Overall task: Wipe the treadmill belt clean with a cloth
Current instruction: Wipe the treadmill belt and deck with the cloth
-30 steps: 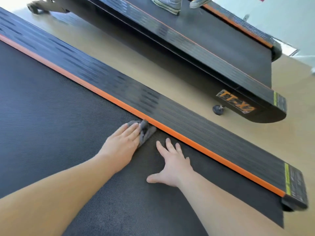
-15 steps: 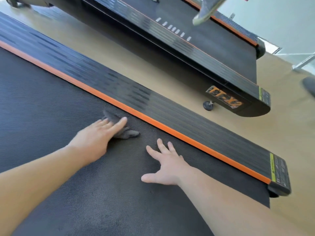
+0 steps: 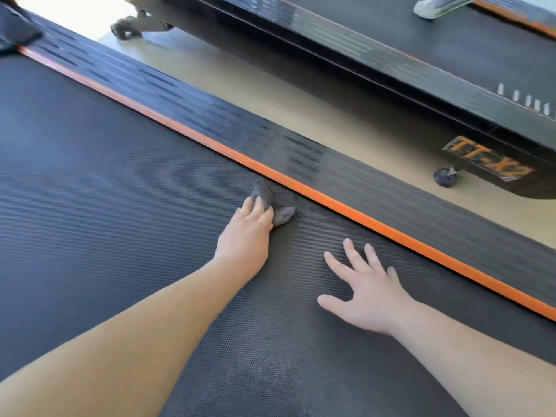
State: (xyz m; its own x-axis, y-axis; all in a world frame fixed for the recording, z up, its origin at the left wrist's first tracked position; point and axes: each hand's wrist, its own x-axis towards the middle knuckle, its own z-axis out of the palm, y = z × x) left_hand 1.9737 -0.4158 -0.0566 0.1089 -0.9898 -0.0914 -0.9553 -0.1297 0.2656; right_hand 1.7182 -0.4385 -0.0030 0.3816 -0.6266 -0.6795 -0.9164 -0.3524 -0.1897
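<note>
at frame centre, the left hand (image 3: pixel 245 236) presses a crumpled grey cloth (image 3: pixel 270 203) flat-fingered onto the textured black treadmill belt (image 3: pixel 105 191), just beside its orange edge strip (image 3: pixel 331 203); the right hand (image 3: pixel 364 293) rests splayed, empty.

Dark charcoal treadmill belt (image 3: pixel 105 206), finely dotted in a woven-looking grain. Small grey cloth (image 3: pixel 272 206), plain, no print. Bright orange stripe (image 3: pixel 346 206) along the belt's edge. Black side rail (image 3: pixel 421 206), ribbed with thin lengthwise lines and short darker dashes. Tan floor (image 3: pixel 270 94), plain. Second treadmill (image 3: pixel 391 55) black too, with an orange edge line, orange lettering on its end and short white marks. Pale grey shoe (image 3: pixel 436 6), white sole.
</note>
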